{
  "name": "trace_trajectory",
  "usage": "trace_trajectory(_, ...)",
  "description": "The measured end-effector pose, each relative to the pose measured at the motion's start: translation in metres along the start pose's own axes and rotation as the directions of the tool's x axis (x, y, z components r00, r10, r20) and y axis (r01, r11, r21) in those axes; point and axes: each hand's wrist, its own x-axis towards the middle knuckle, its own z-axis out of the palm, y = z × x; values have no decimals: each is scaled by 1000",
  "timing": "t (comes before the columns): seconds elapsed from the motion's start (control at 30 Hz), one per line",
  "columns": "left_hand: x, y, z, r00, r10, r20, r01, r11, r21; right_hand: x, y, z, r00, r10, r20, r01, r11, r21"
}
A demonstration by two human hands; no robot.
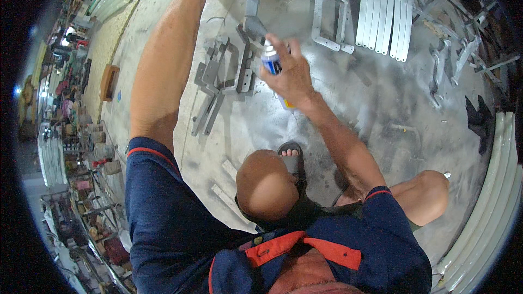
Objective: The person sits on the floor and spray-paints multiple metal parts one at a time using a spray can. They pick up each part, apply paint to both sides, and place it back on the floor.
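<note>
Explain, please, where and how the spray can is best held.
Grip the spray can around its body, coming from the right, as the right hand does: its round, slim shape probably suits a wrapped hold, with its top in reach.

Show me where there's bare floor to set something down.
Mostly bare grey concrete floor lies between the right forearm and long pale strips. Crowded: dark-grey metal brackets left of the blue-labelled spray can; flat silver metal bars at upper right.
</note>
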Motion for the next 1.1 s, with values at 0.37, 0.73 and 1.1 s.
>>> trace_trajectory(0.37,-2,1,-11,987,-139,81,136,990,49,-30,28,20,989,74,131,-62,993,-98)
trace_trajectory(0.73,2,-16,-11,983,-152,107,153,988,-3,2,44,23,998,-10,62,16,994,-107)
trace_trajectory(1.1,3,-35,-15,992,-42,122,38,998,41,21,68,20,997,-5,78,14,992,-124)
